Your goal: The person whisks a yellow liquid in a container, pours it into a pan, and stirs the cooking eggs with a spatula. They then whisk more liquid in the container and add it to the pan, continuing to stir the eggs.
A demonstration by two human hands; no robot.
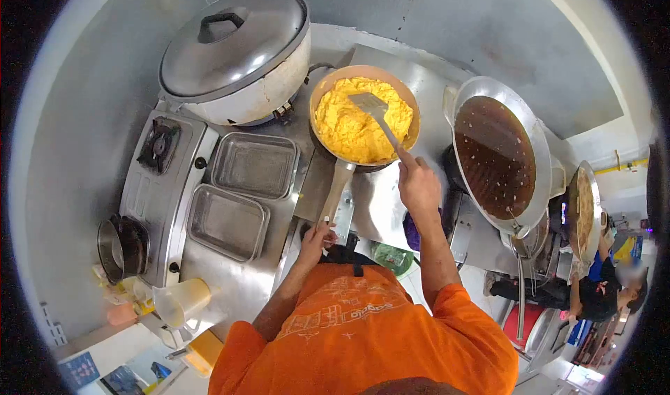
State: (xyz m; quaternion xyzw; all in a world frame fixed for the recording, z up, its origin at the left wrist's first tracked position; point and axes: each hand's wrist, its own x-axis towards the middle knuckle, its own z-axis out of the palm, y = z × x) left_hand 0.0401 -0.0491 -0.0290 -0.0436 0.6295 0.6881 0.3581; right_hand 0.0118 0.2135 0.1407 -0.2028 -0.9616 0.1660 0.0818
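Scrambled yellow egg (349, 126) fills much of a round pan (413, 95) with a long pale handle (338, 189). My right hand (419, 185) is closed round the handle of a flat metal spatula (370, 104), whose blade rests on the egg. Near the end of the pan's handle, my left hand (319, 241) has its fingers bent around a small white-tipped item or the handle's end; which of these it grips is too small to tell.
A large lidded cooker (237, 46) stands at the upper left, above two metal trays (255, 165) and a gas stove (167, 185). A wide wok of brown liquid (495, 158) is at the right. Another person (600, 290) stands at the far right.
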